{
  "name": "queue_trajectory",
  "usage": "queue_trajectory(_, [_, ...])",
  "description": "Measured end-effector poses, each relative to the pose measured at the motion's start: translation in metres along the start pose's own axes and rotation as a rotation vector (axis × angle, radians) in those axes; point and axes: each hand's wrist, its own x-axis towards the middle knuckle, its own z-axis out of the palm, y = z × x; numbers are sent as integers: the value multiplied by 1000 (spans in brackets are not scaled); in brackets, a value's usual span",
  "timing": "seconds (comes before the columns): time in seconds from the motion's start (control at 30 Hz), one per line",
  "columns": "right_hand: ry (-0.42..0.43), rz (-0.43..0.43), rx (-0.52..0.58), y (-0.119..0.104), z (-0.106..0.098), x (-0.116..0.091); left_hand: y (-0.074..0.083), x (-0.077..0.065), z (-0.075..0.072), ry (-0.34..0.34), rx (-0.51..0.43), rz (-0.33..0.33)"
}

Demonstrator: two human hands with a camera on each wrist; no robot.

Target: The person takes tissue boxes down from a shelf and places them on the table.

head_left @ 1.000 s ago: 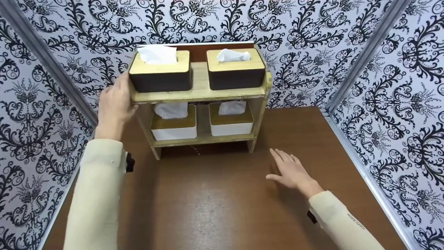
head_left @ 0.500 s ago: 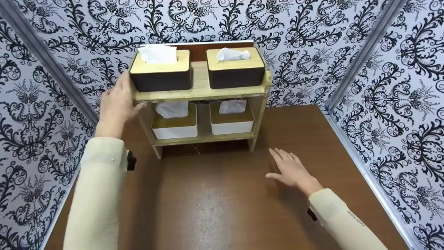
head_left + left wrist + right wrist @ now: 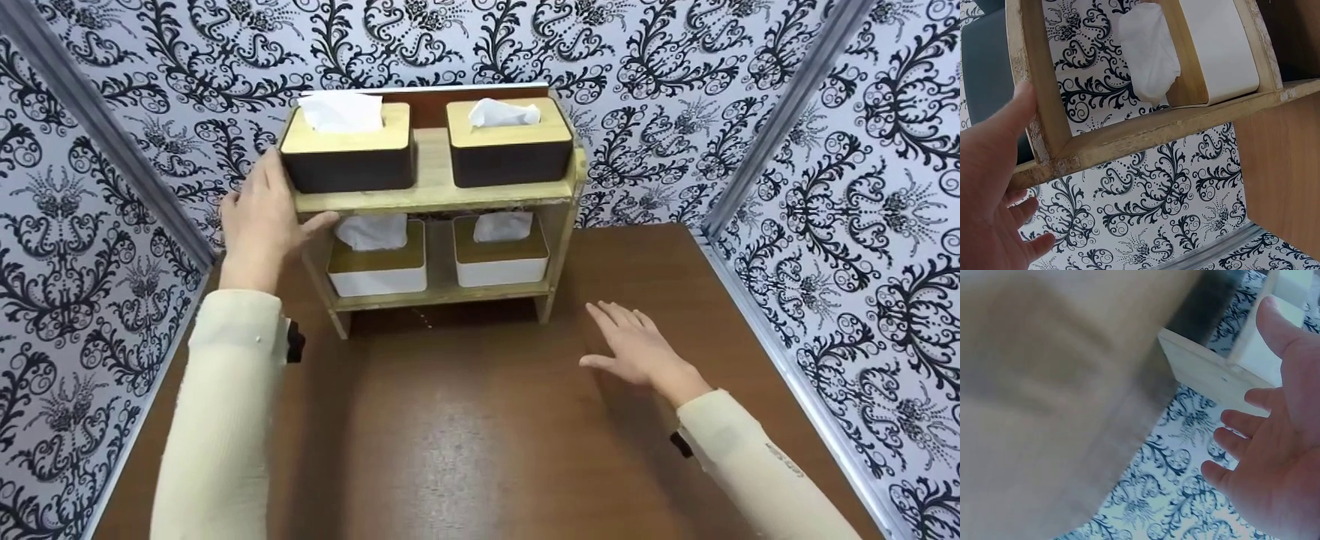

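A two-tier wooden shelf (image 3: 435, 201) stands at the back of the table. Two dark tissue boxes with wood-tone lids sit on its top tier, one left (image 3: 352, 171) and one right (image 3: 514, 163). White tissue boxes fill the lower tier, left (image 3: 379, 282) and right (image 3: 502, 271). My left hand (image 3: 262, 217) grips the shelf's upper left corner. Its thumb lies on the front edge in the left wrist view, with the fingers (image 3: 1027, 209) bent at the outer side. Over the table, right of the shelf and touching nothing, my right hand (image 3: 637, 349) has its fingers spread.
The brown tabletop (image 3: 450, 427) extends in front of the shelf. Patterned walls (image 3: 645, 97) enclose the back and both sides. A metal rail (image 3: 795, 375) runs along the table's right edge.
My left thumb has moved right across the shelf's front edge. My right hand has shifted slightly forward. The shelf and tissue boxes keep their arrangement.
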Motion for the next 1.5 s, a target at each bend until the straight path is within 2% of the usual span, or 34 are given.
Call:
queue_trajectory(0.37, [-15, 19, -43, -4, -58, 17, 5, -2, 7, 16, 29, -51])
queue_trajectory(0.7, [4, 27, -49, -12, -106, 37, 5, -3, 9, 23, 25, -66])
queue_trajectory(0.9, [3, 90, -75, -20, -141, 45, 5, -4, 7, 24, 18, -66])
queue_trajectory(1.03, [-8, 121, -47, -24, -166, 49, 5, -5, 6, 20, 8, -71])
queue_trajectory(1.2, [-11, 109, -15, -34, -191, 59, 4, -4, 5, 4, -1, -81])
queue_trajectory(1.5, [21, 38, 34, -61, -214, 79, 8, -3, -5, 0, 167, -68])
